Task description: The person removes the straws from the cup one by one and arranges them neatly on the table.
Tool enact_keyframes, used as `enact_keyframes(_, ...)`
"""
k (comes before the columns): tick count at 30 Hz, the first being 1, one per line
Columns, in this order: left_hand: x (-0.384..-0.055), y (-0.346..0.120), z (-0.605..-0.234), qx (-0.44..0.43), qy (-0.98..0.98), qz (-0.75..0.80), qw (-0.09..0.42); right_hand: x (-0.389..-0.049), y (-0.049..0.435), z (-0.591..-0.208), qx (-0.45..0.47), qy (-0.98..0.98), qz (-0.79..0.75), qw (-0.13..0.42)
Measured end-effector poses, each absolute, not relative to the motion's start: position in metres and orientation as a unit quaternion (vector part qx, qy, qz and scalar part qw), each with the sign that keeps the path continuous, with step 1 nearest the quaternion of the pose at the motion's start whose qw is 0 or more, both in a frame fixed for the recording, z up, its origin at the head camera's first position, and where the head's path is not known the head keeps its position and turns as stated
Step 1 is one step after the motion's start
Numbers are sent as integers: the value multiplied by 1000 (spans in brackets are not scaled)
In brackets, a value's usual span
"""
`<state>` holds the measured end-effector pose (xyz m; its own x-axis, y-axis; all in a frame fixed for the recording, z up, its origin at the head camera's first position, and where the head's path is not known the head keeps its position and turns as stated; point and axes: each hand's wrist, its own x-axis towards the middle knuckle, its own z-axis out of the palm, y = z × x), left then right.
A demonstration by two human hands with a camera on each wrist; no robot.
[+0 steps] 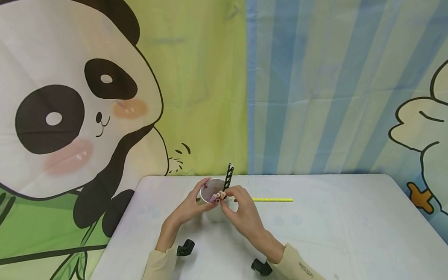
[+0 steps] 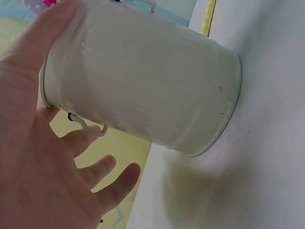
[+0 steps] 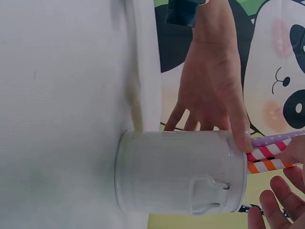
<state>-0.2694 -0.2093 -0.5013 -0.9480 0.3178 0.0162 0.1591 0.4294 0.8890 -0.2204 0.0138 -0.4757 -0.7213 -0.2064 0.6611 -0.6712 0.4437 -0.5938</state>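
Observation:
A white metal pail [image 1: 216,215] with small side handles is at the table's far middle. My left hand [image 1: 186,207] holds it by the rim, thumb on the near side, other fingers spread in the left wrist view. Several paper straws stand in the pail: a purple dotted straw [image 3: 271,140], a pink-striped straw [image 3: 259,153] and an orange-striped straw [image 3: 263,166] lean over the near rim. A black patterned straw [image 1: 228,175] rises at the far right. My right hand [image 1: 247,216] pinches straws at the rim; exactly which ones is hard to tell.
A yellow straw with white marks [image 1: 274,200] lies on the white table [image 1: 337,237], right of the pail. Cartoon curtains [image 1: 200,91] hang behind the table's far edge. Black fittings [image 1: 261,267] sit by both wrists.

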Motion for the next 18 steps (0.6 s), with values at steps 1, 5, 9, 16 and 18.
enact_keyframes(1,-270,-209,-501,141,841,516,77,-220,14,-474,268,-809,456,256)
enact_keyframes(5,-270,-209,-502,142,839,520,81,-219,17,-470,262,-803,469,258)
enact_keyframes(9,-270,-210,-502,147,835,523,82,-218,19,-467,257,-799,474,267)
enact_keyframes(16,-270,-210,-502,150,827,534,85,-215,22,-458,248,-790,494,266)
enact_keyframes(18,-269,-209,-500,144,827,535,90,-214,22,-454,245,-787,502,263)
